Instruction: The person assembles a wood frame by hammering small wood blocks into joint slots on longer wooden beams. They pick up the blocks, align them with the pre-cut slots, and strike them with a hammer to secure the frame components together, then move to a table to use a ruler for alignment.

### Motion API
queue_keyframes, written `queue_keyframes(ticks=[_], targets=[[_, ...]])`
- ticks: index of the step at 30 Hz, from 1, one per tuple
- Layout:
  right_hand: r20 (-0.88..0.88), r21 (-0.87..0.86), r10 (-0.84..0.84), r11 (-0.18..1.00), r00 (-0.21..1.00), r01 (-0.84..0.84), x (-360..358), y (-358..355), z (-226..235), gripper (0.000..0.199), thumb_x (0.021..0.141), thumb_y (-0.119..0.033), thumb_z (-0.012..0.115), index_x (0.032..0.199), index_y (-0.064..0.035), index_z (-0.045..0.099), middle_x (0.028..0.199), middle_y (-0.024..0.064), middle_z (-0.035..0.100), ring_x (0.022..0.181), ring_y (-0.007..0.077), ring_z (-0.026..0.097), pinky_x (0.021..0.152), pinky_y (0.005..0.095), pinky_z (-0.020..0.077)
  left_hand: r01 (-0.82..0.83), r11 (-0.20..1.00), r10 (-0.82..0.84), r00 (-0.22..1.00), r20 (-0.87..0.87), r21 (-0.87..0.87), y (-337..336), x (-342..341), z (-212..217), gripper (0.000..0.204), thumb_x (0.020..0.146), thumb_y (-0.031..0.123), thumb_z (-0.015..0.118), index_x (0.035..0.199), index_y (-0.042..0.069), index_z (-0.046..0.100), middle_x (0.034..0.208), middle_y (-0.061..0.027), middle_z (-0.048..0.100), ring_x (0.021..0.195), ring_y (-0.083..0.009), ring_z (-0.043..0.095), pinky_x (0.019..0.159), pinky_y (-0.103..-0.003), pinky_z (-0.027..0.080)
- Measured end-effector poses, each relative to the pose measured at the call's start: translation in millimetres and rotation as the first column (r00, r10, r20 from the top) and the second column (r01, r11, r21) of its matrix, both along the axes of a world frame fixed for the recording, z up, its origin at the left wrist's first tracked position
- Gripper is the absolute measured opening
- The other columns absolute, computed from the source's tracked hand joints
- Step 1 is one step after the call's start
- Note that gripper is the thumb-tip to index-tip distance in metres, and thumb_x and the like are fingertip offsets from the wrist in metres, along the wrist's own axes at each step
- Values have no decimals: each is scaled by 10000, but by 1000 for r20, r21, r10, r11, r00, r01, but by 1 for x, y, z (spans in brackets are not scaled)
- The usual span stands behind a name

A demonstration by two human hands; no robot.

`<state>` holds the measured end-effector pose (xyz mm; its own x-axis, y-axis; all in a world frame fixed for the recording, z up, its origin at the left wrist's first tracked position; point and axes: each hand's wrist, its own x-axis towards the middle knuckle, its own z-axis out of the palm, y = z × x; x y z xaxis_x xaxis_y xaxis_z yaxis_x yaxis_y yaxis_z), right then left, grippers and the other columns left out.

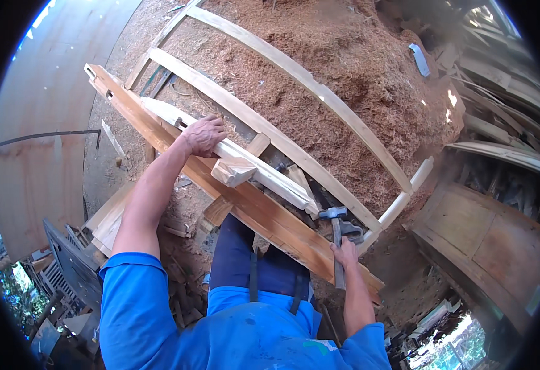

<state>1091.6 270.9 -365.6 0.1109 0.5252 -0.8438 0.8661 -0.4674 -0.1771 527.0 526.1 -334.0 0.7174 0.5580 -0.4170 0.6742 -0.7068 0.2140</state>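
My left hand [205,135] is closed over a pale wooden rail [269,174], which lies at a slant just beyond a reddish-brown plank [254,206]. A slot shows in the plank near its far left end. Against the rail, to the right of this hand, sits a short pale wood block [233,171]. My right hand [346,253] grips the handle of a hammer [333,213], whose metal head is up near the rail's right end. Below it, the plank's near right end passes under the hammer handle. A short brown crosspiece [218,210] juts from the plank's near side.
Beyond the rail lies a wooden frame with curved slats [307,80], against a large heap of sawdust [369,68]. A wooden cabinet [483,228] and stacked boards [498,92] stand right. Large flat panels [41,179] and scrap wood are at left.
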Motion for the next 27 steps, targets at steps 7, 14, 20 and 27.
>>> queue_keyframes(ticks=[7, 14, 20, 27], targets=[[-291, 956, 513, 187, 808, 225, -170, 115, 183, 783, 921, -671, 522, 1433, -92, 400, 1351, 227, 518, 1249, 411, 517, 1090, 577, 384, -230, 968, 234, 972, 27, -100, -22, -15, -8, 267, 771, 283, 705, 907, 86, 587, 845, -118, 664, 774, -332, 705, 669, -451, 569], [-536, 836, 800, 458, 270, 303, -395, 232, 133, 583, 845, -454, 772, 1199, -16, 616, 1087, 167, 654, 1099, 369, 662, 1047, 565, 467, -313, 949, 317, 941, 117, -47, -17, -55, -25, 220, 828, 289, 608, 848, 73, 574, 767, -136, 664, 748, -325, 704, 674, -451, 560], [-656, 738, 740, 671, 148, -79, -388, 253, 144, 262, 816, -248, 774, 916, -32, 665, 880, 110, 645, 865, 289, 670, 768, 395, 538, -293, 951, 298, 954, 36, -99, -11, -59, -17, 209, 881, 263, 589, 948, 65, 600, 880, -140, 697, 830, -333, 719, 738, -464, 571], [-674, 732, 736, 651, 70, 200, -393, 236, 130, 224, 805, -126, 736, 718, -58, 541, 741, 79, 519, 684, 268, 558, 632, 396, 449, -300, 952, 301, 954, -1, -69, -8, -70, -14, 282, 749, 257, 697, 914, 71, 566, 863, -103, 667, 825, -316, 704, 743, -442, 562]])
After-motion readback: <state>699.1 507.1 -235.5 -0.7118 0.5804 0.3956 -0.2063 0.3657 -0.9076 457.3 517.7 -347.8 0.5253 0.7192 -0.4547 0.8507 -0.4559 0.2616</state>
